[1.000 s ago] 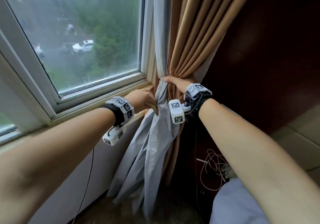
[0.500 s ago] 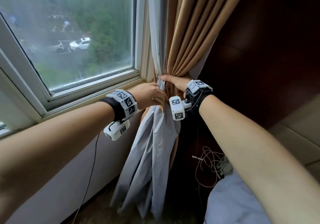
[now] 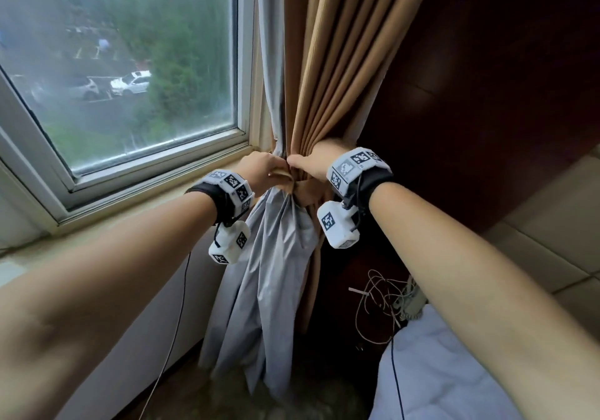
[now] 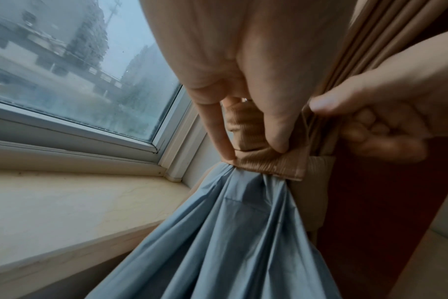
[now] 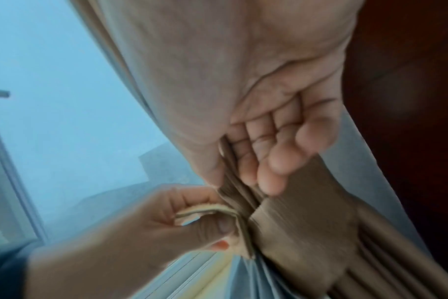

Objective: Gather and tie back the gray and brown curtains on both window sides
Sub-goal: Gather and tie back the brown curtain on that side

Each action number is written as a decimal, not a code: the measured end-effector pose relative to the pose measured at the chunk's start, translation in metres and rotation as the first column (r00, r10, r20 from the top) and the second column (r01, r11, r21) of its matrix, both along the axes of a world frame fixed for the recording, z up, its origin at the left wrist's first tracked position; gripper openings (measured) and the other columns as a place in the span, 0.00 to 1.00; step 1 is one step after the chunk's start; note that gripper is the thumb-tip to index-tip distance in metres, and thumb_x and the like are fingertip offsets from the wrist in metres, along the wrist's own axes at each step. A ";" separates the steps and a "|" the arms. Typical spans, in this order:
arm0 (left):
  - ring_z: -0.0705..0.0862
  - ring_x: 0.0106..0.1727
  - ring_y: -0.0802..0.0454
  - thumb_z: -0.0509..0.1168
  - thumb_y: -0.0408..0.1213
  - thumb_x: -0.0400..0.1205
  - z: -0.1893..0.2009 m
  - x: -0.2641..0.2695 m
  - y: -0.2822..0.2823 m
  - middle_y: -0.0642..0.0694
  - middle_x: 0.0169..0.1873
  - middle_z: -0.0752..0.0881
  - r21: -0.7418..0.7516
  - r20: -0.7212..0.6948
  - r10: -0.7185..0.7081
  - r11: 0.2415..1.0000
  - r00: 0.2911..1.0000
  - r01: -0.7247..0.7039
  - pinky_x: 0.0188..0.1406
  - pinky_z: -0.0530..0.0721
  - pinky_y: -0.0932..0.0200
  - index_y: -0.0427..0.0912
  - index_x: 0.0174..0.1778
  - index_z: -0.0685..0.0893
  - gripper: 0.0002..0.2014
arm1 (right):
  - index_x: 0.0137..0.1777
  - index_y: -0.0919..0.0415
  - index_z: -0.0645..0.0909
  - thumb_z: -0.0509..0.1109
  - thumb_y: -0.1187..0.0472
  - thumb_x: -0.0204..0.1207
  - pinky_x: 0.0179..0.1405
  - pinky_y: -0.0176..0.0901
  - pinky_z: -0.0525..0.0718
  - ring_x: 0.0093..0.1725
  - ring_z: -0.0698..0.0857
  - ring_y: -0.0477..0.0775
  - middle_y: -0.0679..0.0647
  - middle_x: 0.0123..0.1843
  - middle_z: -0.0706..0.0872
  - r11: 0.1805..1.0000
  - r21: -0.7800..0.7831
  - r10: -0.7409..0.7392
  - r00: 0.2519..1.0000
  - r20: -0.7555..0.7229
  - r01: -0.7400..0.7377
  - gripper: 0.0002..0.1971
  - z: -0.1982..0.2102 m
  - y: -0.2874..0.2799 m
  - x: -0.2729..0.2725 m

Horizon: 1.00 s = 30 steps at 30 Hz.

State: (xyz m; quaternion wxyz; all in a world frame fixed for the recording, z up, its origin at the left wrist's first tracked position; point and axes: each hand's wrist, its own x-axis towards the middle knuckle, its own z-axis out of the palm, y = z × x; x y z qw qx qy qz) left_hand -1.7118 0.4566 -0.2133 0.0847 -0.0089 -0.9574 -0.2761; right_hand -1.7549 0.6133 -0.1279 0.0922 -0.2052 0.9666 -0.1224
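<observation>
At the centre of the head view, the gray curtain [image 3: 276,257] and brown curtain [image 3: 328,62] are bunched together, cinched by a brown tie-back band [image 4: 269,163]. The band's end is pinched by the left hand [image 3: 259,169], just left of the gather. The bundled folds just above the band are clasped by the right hand [image 3: 311,163], fingers curled, both forearms reaching in from the lower corners.

Both forearms outstretched, left hand [image 3: 263,167] and right hand [image 3: 313,164] meeting, fingers curled.

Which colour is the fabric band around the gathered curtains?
Light brown ribbed fabric band, clearest in the left wrist view.
</observation>
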 end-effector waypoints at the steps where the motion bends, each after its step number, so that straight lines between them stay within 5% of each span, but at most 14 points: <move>1: 0.88 0.49 0.43 0.76 0.39 0.76 0.002 -0.001 -0.001 0.46 0.44 0.92 -0.005 0.017 0.003 1.000 1.000 -0.002 0.53 0.84 0.46 0.46 0.50 0.92 0.08 | 0.45 0.62 0.85 0.67 0.40 0.77 0.44 0.43 0.83 0.49 0.89 0.60 0.60 0.48 0.90 1.000 -0.006 0.029 0.999 0.038 -0.029 0.23 -0.002 0.000 -0.001; 4: 0.88 0.50 0.41 0.76 0.40 0.76 0.006 0.000 -0.002 0.43 0.45 0.91 -0.023 0.022 -0.001 1.000 1.000 0.002 0.53 0.84 0.46 0.44 0.50 0.92 0.09 | 0.39 0.64 0.84 0.69 0.44 0.75 0.42 0.42 0.83 0.40 0.86 0.57 0.55 0.34 0.85 0.996 0.007 0.094 0.996 -0.005 -0.094 0.20 -0.008 0.008 -0.005; 8: 0.86 0.47 0.41 0.76 0.42 0.76 0.006 0.000 -0.002 0.41 0.43 0.90 -0.039 0.032 0.000 0.999 0.999 0.001 0.48 0.82 0.51 0.41 0.50 0.91 0.11 | 0.36 0.58 0.89 0.71 0.49 0.74 0.34 0.37 0.81 0.27 0.82 0.49 0.55 0.24 0.84 0.971 -0.034 0.237 0.953 0.189 -0.235 0.14 -0.011 0.011 0.005; 12: 0.86 0.47 0.42 0.76 0.39 0.76 0.007 -0.001 -0.001 0.41 0.44 0.90 -0.035 0.027 -0.030 0.999 0.999 0.031 0.47 0.79 0.56 0.40 0.50 0.91 0.10 | 0.29 0.57 0.82 0.67 0.55 0.71 0.29 0.38 0.71 0.34 0.79 0.61 0.58 0.33 0.80 0.993 -0.025 0.116 0.988 -0.104 -0.119 0.11 -0.022 0.007 0.002; 16: 0.86 0.48 0.41 0.72 0.37 0.79 0.009 -0.001 -0.004 0.40 0.45 0.90 -0.073 0.037 -0.041 0.996 0.998 0.044 0.46 0.79 0.56 0.39 0.51 0.91 0.08 | 0.50 0.58 0.85 0.70 0.55 0.73 0.43 0.43 0.74 0.55 0.83 0.66 0.59 0.54 0.85 0.987 0.032 0.159 0.957 -0.240 -0.156 0.10 -0.042 0.011 0.004; 20: 0.81 0.51 0.39 0.66 0.40 0.83 0.006 -0.001 -0.005 0.39 0.46 0.89 -0.170 0.039 -0.095 0.980 0.995 0.101 0.44 0.74 0.56 0.41 0.53 0.90 0.10 | 0.59 0.59 0.82 0.75 0.50 0.70 0.58 0.53 0.80 0.70 0.72 0.63 0.56 0.66 0.75 0.974 0.120 0.219 0.941 -0.258 -0.193 0.20 -0.060 0.013 0.000; 24: 0.84 0.53 0.43 0.71 0.40 0.80 0.005 0.006 0.001 0.48 0.52 0.91 -0.151 -0.043 -0.186 0.973 0.982 0.177 0.53 0.82 0.52 0.47 0.54 0.92 0.09 | 0.49 0.64 0.85 0.74 0.55 0.74 0.51 0.45 0.76 0.63 0.79 0.65 0.60 0.63 0.81 0.980 0.077 0.199 0.946 -0.256 -0.185 0.12 -0.054 0.014 -0.008; 26: 0.87 0.52 0.47 0.74 0.40 0.77 0.007 0.008 0.005 0.50 0.51 0.91 -0.087 -0.097 -0.193 0.979 0.976 0.185 0.51 0.84 0.53 0.50 0.52 0.92 0.09 | 0.46 0.65 0.85 0.72 0.57 0.75 0.41 0.40 0.69 0.55 0.84 0.65 0.63 0.54 0.87 0.981 0.054 0.195 0.960 -0.202 -0.188 0.09 -0.048 0.015 -0.010; 30: 0.87 0.49 0.48 0.72 0.37 0.78 0.008 0.006 0.015 0.46 0.48 0.90 -0.027 -0.122 -0.236 0.972 0.964 0.234 0.48 0.81 0.58 0.46 0.52 0.92 0.08 | 0.43 0.64 0.84 0.70 0.59 0.76 0.38 0.40 0.68 0.51 0.85 0.66 0.64 0.48 0.89 0.987 -0.013 0.154 0.977 -0.147 -0.158 0.08 -0.046 0.019 -0.011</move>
